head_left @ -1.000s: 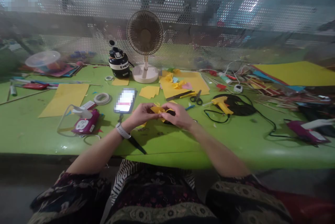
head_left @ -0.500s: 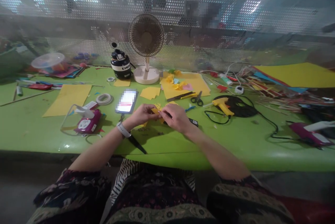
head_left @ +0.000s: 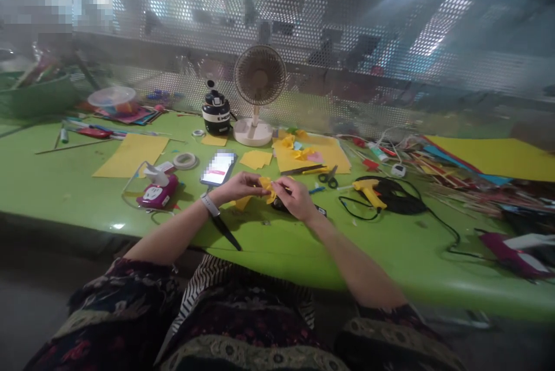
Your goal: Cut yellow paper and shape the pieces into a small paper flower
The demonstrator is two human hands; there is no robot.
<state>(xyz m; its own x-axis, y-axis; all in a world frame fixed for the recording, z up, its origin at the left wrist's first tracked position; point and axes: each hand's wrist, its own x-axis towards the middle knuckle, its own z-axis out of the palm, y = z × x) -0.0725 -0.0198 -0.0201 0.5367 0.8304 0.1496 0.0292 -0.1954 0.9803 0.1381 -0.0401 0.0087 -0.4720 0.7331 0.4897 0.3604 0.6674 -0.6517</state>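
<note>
Between my two hands is a yellow paper flower [head_left: 267, 187], held above the green table. My left hand [head_left: 241, 187] pinches its left side with thumb and fingers. On the other side, the fingers of my right hand [head_left: 295, 196] are closed on its edge. A dark object [head_left: 321, 210] lies partly hidden under my right hand. Yellow paper [head_left: 243, 203] rests on the table below my left hand. Just beyond my left hand lies a phone [head_left: 218, 167] with a lit screen, and scissors [head_left: 328, 177] lie past my right hand.
A fan [head_left: 260, 79] and a black bottle [head_left: 217, 117] stand at the back. Yellow paper flowers [head_left: 303, 154] lie on a yellow sheet. To the right is a yellow glue gun [head_left: 368, 190] with its cord; at left are a tape roll [head_left: 185, 160] and a purple power socket [head_left: 158, 192].
The view has swung slightly left and up. My fingers have shifted on the yellow paper flower, which now shows more between my hands; both hands keep hold of it.
</note>
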